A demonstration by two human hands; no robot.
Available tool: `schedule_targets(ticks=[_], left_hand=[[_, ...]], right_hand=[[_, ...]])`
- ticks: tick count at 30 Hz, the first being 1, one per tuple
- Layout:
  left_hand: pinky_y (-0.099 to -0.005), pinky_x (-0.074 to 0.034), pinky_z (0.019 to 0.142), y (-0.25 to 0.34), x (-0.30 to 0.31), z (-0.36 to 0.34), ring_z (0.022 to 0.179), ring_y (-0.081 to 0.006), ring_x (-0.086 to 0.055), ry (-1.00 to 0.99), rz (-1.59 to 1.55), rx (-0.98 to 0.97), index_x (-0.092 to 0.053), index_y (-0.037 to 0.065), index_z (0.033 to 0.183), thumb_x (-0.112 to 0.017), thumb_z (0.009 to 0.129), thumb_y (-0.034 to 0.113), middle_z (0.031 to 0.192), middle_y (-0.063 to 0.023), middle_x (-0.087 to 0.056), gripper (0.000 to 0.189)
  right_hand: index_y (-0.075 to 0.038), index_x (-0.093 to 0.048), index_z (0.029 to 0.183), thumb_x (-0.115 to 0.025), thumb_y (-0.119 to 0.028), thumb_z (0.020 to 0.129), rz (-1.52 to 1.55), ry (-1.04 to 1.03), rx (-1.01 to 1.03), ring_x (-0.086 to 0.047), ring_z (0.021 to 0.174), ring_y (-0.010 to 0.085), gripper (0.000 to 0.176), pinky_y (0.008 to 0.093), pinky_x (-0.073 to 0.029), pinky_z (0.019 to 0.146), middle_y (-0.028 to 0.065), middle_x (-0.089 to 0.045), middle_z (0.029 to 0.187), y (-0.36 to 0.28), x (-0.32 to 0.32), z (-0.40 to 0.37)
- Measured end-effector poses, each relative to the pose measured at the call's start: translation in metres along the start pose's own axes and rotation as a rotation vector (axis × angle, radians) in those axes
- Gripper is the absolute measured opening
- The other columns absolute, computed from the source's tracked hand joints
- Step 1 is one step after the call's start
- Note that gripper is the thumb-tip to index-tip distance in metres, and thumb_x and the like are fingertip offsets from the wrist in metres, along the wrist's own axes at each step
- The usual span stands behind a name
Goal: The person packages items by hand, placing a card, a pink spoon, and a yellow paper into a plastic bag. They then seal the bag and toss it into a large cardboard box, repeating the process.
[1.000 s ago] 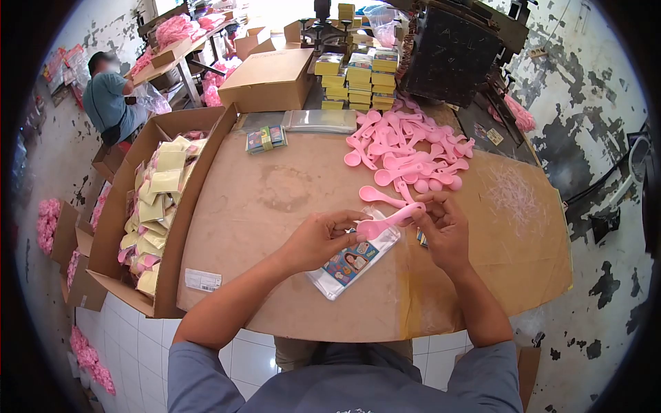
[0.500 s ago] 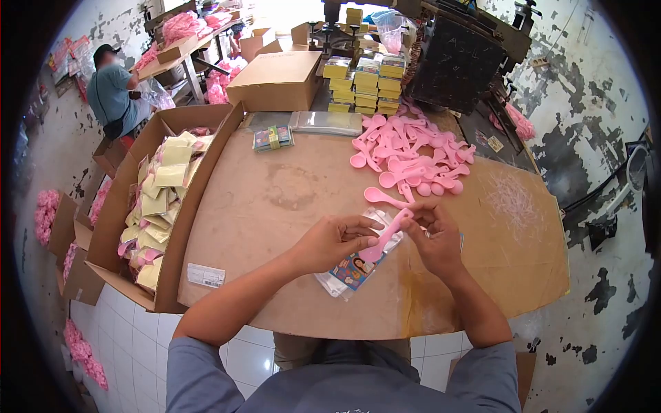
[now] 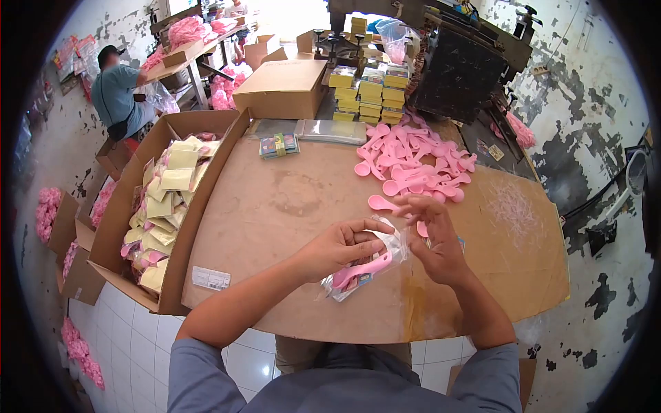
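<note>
My left hand pinches a clear plastic bag between thumb and fingers, low over the cardboard-covered table. Along the bag lies a pink spoon, just below my left thumb, with its bowl toward me. Part of a blue printed card shows beneath the spoon. At the bag's far right end is my right hand, fingers spread and thumb apart, close beside the plastic. A loose pink spoon rests just beyond my hands, in front of a heap of pink spoons.
On the left stands an open carton of packed yellow-backed packets. A banded card bundle and a stack of clear bags lie at the back, near yellow card stacks. Plastic scraps lie right. A person sits far left.
The spoon has moved down and left, away from my right fingers, and now lies along the bag. My right hand has let go of its handle and opened. My left hand now grips the bag.
</note>
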State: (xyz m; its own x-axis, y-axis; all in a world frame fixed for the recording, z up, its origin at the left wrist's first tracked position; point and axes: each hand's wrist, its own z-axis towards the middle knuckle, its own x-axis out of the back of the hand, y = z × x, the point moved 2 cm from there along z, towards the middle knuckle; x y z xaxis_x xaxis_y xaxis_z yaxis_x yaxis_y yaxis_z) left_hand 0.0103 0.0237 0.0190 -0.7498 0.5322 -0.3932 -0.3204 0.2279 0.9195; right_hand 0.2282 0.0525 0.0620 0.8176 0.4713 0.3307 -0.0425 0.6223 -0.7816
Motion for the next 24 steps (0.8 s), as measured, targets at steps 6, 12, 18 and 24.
schedule_targets(ticks=[6, 12, 18, 24], left_hand=[[-0.0286, -0.052, 0.099, 0.0, -0.01, 0.001, 0.115, -0.0113, -0.065, -0.02, -0.026, -0.125, -0.055, 0.0, 0.139, -0.062, 0.106, 0.014, 0.128, -0.0091, -0.067, 0.037], [-0.0348, -0.048, 0.108, 0.015, -0.011, -0.008, 0.129, -0.0166, -0.06, 0.052, 0.343, -0.358, -0.057, 0.002, 0.14, -0.061, 0.104, 0.01, 0.14, -0.01, -0.063, 0.038], [-0.0344, -0.055, 0.098, 0.023, -0.029, -0.014, 0.112, -0.0187, -0.071, 0.128, 0.715, -0.527, -0.059, 0.002, 0.14, -0.063, 0.103, 0.009, 0.125, -0.011, -0.072, 0.038], [-0.0304, -0.056, 0.095, 0.02, -0.023, -0.011, 0.107, -0.0184, -0.074, 0.138, 0.525, -0.391, -0.058, -0.002, 0.138, -0.058, 0.106, 0.006, 0.112, -0.0137, -0.076, 0.033]], right_hand=[[-0.009, -0.074, 0.095, -0.079, -0.007, 0.088, -0.228, -0.21, 0.187, -0.066, 0.109, 0.0252, 0.009, 0.0391, -0.05, 0.093, 0.0036, -0.072, 0.104, -0.046, -0.001, 0.026], [-0.007, -0.075, 0.1, -0.076, -0.006, 0.089, -0.697, -0.182, 0.209, -0.068, 0.08, 0.0204, 0.011, 0.0353, -0.052, 0.074, 0.0048, -0.072, 0.092, -0.091, 0.012, 0.041], [-0.002, -0.074, 0.105, -0.075, -0.009, 0.091, -0.489, -0.046, -0.042, -0.062, 0.066, 0.0157, 0.015, 0.0278, -0.047, 0.058, 0.0076, -0.072, 0.085, -0.072, 0.009, 0.039], [-0.002, -0.074, 0.105, -0.074, -0.009, 0.093, -0.441, -0.051, -0.071, -0.062, 0.065, 0.0127, 0.014, 0.0274, -0.048, 0.058, 0.0071, -0.073, 0.084, -0.06, 0.005, 0.037]])
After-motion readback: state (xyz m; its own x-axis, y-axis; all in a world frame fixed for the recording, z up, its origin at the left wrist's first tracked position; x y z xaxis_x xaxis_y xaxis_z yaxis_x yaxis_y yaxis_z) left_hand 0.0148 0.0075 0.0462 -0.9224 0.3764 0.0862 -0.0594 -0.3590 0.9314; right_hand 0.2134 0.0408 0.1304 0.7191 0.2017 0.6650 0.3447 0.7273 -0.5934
